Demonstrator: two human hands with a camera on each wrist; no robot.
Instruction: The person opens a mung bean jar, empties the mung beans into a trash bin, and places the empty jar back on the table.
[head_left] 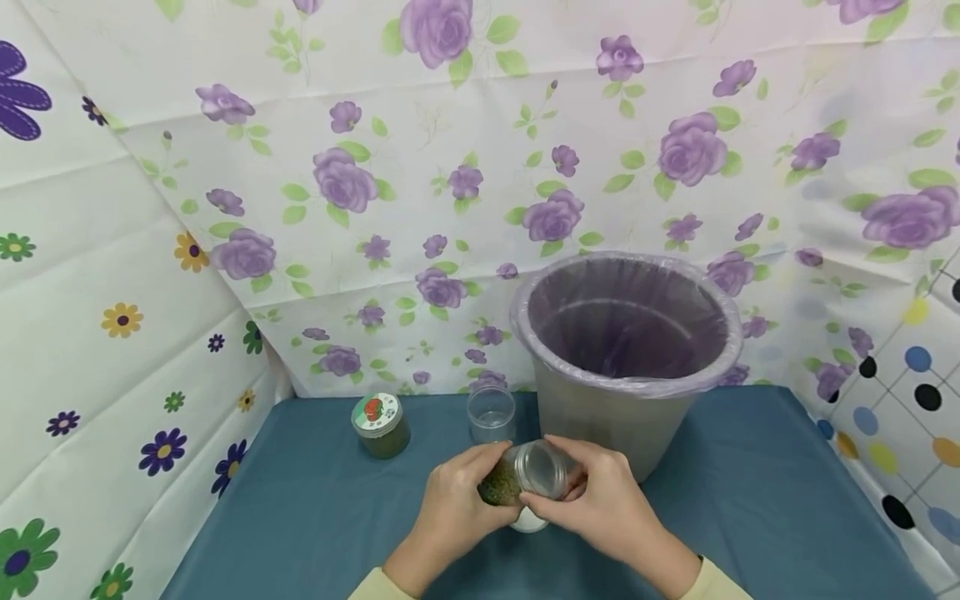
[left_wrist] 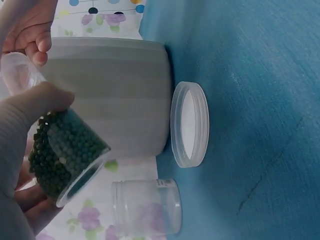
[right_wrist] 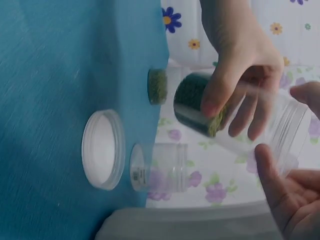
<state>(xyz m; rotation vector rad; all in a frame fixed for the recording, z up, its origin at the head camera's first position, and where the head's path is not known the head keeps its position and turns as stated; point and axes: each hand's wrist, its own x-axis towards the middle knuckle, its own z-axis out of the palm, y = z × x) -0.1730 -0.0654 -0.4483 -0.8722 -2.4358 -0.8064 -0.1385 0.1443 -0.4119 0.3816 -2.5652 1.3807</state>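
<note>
My left hand (head_left: 457, 492) grips a clear plastic jar (right_wrist: 192, 102) part-filled with small green beans. The jar is tilted, its open threaded mouth towards the right, and the beans lie at its bottom end. Around the mouth, the thumb and fingers of my right hand (head_left: 600, 496) hold the rim. Below the hands, an unscrewed lid (left_wrist: 191, 125) with a white inner face lies on the table. A second clear jar (head_left: 492, 412), uncapped with no contents visible, stands upright just beyond.
A large grey bin (head_left: 622, 425) with a translucent purple liner stands at the back right, close behind the right hand. At the left is a lidded jar (head_left: 382, 427) with greenish contents. Blue cloth (head_left: 300, 517) covers the table; flowered sheets (head_left: 450, 208) enclose it.
</note>
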